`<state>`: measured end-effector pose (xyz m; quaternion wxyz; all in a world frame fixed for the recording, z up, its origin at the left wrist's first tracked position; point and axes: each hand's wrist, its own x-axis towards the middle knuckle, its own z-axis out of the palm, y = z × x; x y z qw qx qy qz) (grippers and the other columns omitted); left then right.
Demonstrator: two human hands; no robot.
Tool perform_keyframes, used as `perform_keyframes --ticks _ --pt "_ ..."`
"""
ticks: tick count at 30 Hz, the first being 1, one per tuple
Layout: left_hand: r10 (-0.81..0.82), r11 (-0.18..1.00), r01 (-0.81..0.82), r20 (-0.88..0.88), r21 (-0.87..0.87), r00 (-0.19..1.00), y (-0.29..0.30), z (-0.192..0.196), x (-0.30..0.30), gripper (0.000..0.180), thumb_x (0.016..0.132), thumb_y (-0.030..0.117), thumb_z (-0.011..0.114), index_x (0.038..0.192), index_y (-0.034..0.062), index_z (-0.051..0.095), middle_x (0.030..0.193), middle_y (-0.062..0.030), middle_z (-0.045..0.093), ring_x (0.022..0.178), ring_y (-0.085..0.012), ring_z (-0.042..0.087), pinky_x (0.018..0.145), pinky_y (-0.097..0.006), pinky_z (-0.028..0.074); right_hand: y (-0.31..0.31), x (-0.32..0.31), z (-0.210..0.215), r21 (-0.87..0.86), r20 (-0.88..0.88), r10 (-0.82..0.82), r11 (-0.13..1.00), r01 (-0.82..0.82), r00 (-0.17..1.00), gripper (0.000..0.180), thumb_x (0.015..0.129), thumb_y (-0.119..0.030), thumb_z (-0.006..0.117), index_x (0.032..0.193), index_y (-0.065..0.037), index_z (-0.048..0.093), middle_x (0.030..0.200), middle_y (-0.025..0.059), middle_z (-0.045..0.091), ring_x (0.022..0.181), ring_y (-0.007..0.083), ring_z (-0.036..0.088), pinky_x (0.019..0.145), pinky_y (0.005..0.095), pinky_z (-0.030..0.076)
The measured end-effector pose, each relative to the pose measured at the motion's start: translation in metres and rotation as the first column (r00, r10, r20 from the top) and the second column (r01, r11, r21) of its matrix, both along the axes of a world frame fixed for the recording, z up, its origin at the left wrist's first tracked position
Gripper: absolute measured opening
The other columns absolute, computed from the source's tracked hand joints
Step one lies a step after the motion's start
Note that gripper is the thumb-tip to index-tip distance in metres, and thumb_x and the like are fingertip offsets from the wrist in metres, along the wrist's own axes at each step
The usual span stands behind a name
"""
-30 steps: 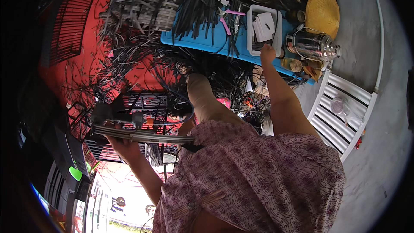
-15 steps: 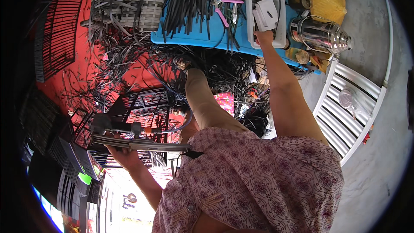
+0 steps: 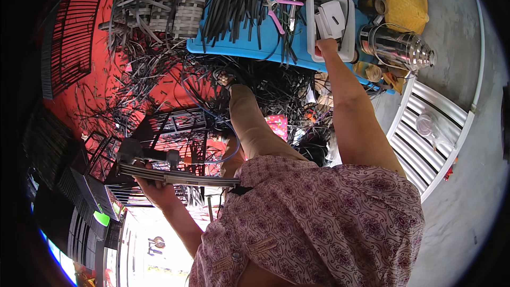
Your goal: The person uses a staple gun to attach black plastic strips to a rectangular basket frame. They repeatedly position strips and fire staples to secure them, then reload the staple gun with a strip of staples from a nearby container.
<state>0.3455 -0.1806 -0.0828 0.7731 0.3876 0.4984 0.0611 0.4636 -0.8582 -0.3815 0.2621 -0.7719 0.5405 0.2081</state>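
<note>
My left hand (image 3: 157, 191) is closed around the handle of an air stapler (image 3: 154, 154), a dark tool with a long metal magazine (image 3: 186, 177) whose end reaches my patterned clothing. A blue air hose (image 3: 235, 143) runs from near its orange fitting. My right hand (image 3: 327, 45) reaches over the near wall of a white plastic bin (image 3: 348, 48). Small white boxes (image 3: 330, 17) lie in the bin just beyond the hand. Its fingers point down into the bin and are mostly hidden, so what they touch does not show.
The bin stands on a blue table (image 3: 239, 50) with pink-handled pliers (image 3: 276, 18), black strips (image 3: 228, 16) and a steel flask (image 3: 396, 48). A woven grey piece (image 3: 159, 16) lies left. Black racks (image 3: 71, 42) and strip scraps cover the red floor; a white slatted chair (image 3: 422, 133) is right.
My right hand has dipped slightly lower at the near end of the bin, with less of its fingers showing. My left hand and the stapler have shifted slightly right.
</note>
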Motion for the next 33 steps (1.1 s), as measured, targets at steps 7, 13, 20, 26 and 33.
perform_keyframes --ticks 7,13,20,26,33 --pt "-0.038 0.999 0.038 0.014 -0.023 0.999 0.008 -0.009 -0.005 0.037 0.105 0.044 0.051 0.129 0.0182 0.062 0.089 -0.0007 0.068 0.043 -0.0037 0.029 0.040 -0.017 0.031 -0.027 -0.008 0.009 0.219 0.240 -0.572 0.819 0.530 0.785 0.010 0.085 -0.002 0.062 0.090 0.007 0.062 0.077 0.0205 0.066 0.058 0.0296 0.068 0.045 0.0368 0.058" --pt "0.043 0.999 -0.039 -0.104 0.033 0.994 -0.001 -0.009 0.005 0.035 0.106 0.043 0.050 0.127 0.0178 0.062 0.088 -0.0016 0.068 0.042 -0.0035 0.030 0.039 -0.017 0.031 -0.062 -0.021 -0.006 0.242 0.289 -0.657 0.754 0.611 0.696 0.012 0.091 -0.001 0.050 0.096 0.007 0.057 0.078 0.0214 0.064 0.055 0.0304 0.064 0.041 0.0376 0.054" --pt "0.120 0.991 -0.105 -0.194 0.083 0.974 -0.015 -0.012 0.025 0.034 0.104 0.043 0.054 0.123 0.0174 0.064 0.086 -0.0028 0.070 0.040 -0.0038 0.027 0.037 -0.018 0.028 -0.121 -0.028 -0.055 0.254 0.270 -0.781 0.622 0.741 0.563 0.014 0.089 -0.002 0.063 0.103 -0.001 0.059 0.100 0.0154 0.059 0.075 0.0244 0.059 0.055 0.0326 0.055" --pt "0.154 0.985 -0.130 -0.240 0.112 0.958 -0.025 -0.011 0.031 0.032 0.102 0.044 0.058 0.120 0.0198 0.066 0.084 0.0009 0.069 0.041 -0.0030 0.026 0.037 -0.018 0.027 -0.076 -0.014 -0.021 0.237 0.318 -0.753 0.651 0.721 0.576 0.012 0.086 0.000 0.070 0.095 0.001 0.062 0.092 0.0143 0.060 0.069 0.0208 0.056 0.054 0.0317 0.051" --pt "0.006 1.000 -0.009 -0.130 -0.023 0.991 -0.006 -0.024 0.016 0.032 0.102 0.044 0.058 0.121 0.0193 0.065 0.082 0.0006 0.067 0.042 -0.0037 0.027 0.038 -0.017 0.027 -0.080 -0.011 -0.032 0.296 0.242 -0.840 0.541 0.788 0.486 0.019 0.090 -0.008 0.069 0.075 -0.002 0.058 0.064 0.0081 0.055 0.046 0.0186 0.047 0.040 0.0307 0.040"
